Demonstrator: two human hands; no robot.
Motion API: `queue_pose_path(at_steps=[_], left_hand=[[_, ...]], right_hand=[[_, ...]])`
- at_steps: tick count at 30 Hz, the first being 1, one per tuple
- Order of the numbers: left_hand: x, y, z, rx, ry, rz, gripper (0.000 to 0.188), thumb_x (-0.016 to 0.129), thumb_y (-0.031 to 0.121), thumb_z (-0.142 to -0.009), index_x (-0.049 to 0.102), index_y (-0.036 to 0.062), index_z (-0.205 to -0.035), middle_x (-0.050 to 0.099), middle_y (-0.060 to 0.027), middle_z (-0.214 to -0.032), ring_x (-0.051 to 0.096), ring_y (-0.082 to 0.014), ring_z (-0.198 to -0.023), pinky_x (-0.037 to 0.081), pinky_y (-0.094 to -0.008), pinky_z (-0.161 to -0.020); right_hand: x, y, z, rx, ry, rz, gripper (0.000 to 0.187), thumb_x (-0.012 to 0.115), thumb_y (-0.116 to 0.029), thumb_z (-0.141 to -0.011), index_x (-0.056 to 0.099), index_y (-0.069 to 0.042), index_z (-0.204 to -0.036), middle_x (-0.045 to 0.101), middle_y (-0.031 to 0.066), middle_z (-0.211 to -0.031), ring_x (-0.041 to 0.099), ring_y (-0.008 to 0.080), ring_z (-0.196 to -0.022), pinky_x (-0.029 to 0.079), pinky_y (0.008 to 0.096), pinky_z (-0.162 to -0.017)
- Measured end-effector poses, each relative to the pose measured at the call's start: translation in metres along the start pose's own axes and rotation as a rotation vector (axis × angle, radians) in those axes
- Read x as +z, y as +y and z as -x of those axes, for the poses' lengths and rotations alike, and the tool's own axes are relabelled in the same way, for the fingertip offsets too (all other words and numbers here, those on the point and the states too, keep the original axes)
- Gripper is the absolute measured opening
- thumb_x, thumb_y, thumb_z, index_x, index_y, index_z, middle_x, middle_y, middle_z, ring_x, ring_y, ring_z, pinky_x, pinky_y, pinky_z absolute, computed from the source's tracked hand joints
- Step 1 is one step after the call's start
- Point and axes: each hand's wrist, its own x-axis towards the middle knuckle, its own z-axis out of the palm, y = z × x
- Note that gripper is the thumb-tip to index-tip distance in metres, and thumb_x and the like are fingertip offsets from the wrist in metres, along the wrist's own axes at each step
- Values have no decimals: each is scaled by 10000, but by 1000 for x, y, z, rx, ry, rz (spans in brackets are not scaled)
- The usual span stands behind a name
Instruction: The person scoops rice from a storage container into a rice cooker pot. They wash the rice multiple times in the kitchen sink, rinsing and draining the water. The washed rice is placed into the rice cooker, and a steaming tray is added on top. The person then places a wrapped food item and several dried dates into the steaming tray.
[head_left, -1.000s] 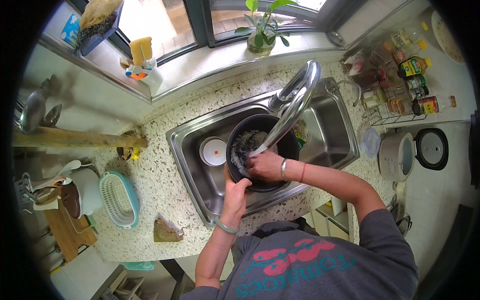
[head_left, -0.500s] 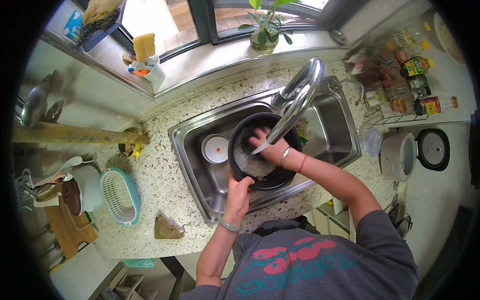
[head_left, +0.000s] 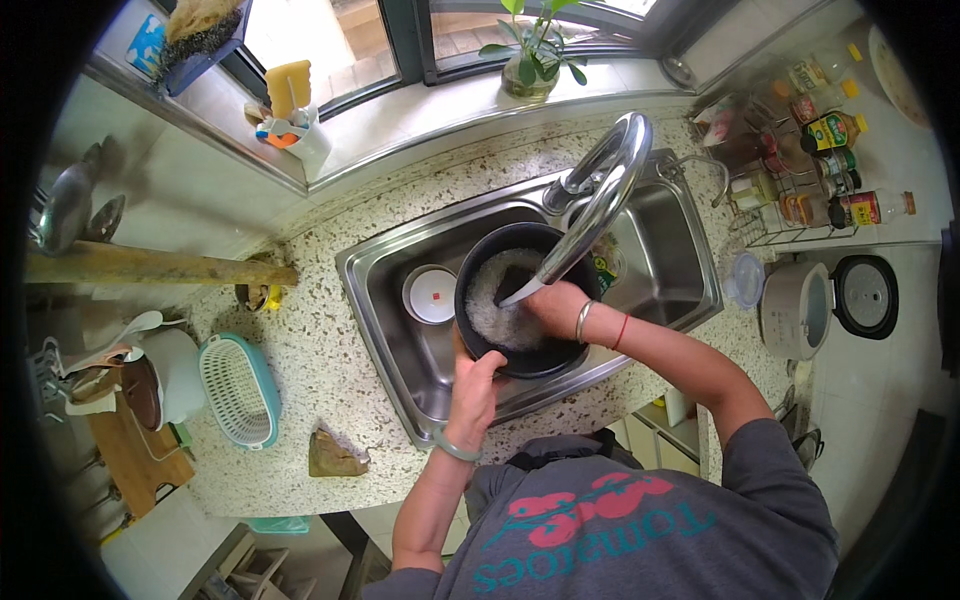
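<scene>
A dark round rice cooker pot (head_left: pixel 462 310) is over the double sink, with whitish wet rice (head_left: pixel 497 322) and water inside. My left hand (head_left: pixel 476 388) grips its near left rim, thumb on top and the other fingers out of sight beneath. My right hand (head_left: pixel 563 312) reaches inside from the right, against the rice; its fingers are mostly hidden by the tap and the hand itself. The curved chrome tap (head_left: pixel 610 205) hangs over the pot, its light-coloured tip pointing at the rice.
A white bowl (head_left: pixel 433 295) sits in the left basin of the steel sink (head_left: pixel 655 250). An open rice cooker (head_left: pixel 797 312) and a rack of bottles (head_left: pixel 800 205) stand to the right. At left are a teal-rimmed basket (head_left: pixel 240 390) and a broken-edged counter patch (head_left: pixel 336 455).
My right hand has gone from spread fingers to a more drawn-in shape, moving slightly right and lower. The rice has shifted, and the pot has tilted slightly; my left hand keeps its grip.
</scene>
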Motion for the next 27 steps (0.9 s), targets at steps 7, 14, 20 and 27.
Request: queue_pose_path(at_steps=[7,14,20,27], left_hand=[[5,3,2,23,7,-33,872,495,-92,-744,181,195,-1506,480,-74,-1284,561,-203,-1065,554,-344,-760],[-2,2,0,67,3,-4,618,512,-78,-774,356,113,-1341,538,-85,-1163,607,-216,-968,581,-391,-728],[-1,-5,1,76,18,-25,599,523,-80,-774,376,102,-1324,531,-93,-1183,608,-221,-971,585,-390,-732],[-3,1,2,3,-21,-15,714,510,-84,-758,317,150,-1405,514,-70,-1216,568,-197,-1032,557,-356,-785]], right_hand=[[-11,-33,-13,-210,333,-65,214,599,-124,-785,615,-121,-998,543,121,-1046,566,346,-949,523,401,-782],[7,-18,10,-128,-79,-62,234,532,-172,-873,643,-137,-1076,609,159,-1010,638,337,-975,527,438,-824],[-10,-28,-18,-204,403,26,269,575,-124,-785,614,-116,-1052,548,126,-1073,563,344,-1000,519,413,-822],[15,-23,13,-142,0,-188,176,562,-176,-842,647,-56,-939,635,190,-959,642,368,-894,547,446,-740]])
